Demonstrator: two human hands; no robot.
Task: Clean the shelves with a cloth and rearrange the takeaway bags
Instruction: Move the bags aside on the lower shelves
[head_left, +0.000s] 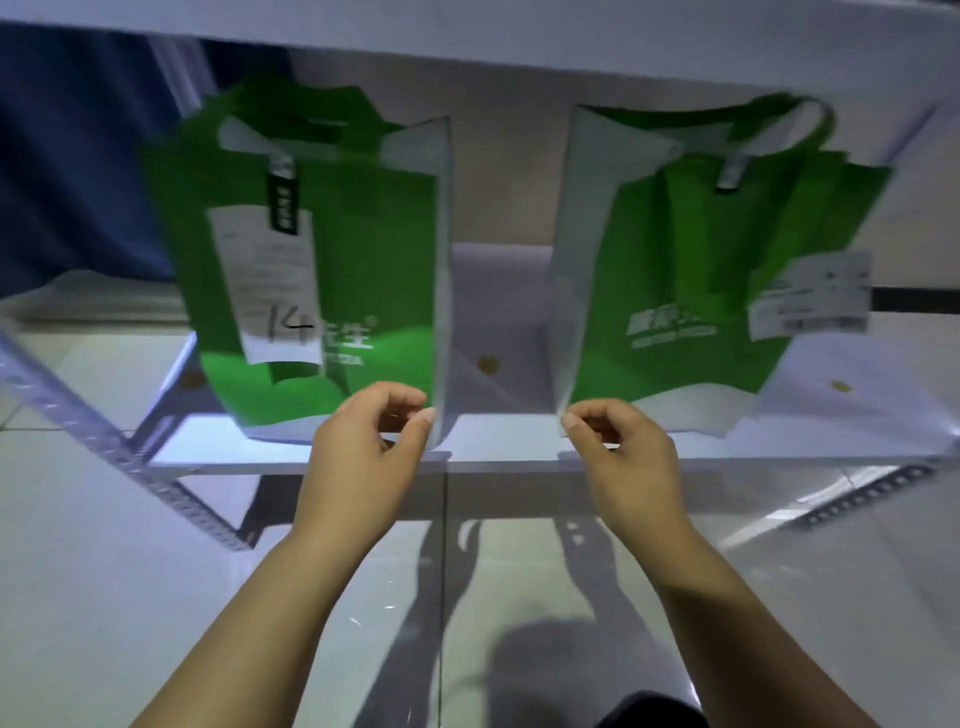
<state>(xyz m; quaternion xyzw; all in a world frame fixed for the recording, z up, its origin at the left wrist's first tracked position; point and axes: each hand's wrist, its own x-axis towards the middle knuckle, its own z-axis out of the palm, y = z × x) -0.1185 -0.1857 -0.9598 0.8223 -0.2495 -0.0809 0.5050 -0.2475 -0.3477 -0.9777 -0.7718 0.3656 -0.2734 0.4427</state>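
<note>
Glossy pale tiles of the floor (156, 571) lie nearest, under both forearms. Above them the left grip (363, 447) and right grip (623, 457) are each half curled, thumb and fingers a little apart, at the front edge of the white shelf (498, 312). Whether either pinches fabric I cannot tell.

The left bag (363, 260) stands just beyond the left grip, its lower corner at the fingertips. The right bag (675, 260) meets the right grip likewise.

Both green-and-white bags stand upright – long axis vertical, handles up, printed faces toward the person – with bare shelf beyond the space between the grips.

No cloth shows, so wiping seems done or set aside, and spacing the bags looks like the step in hand. A few brownish spots dot the shelf.
</note>
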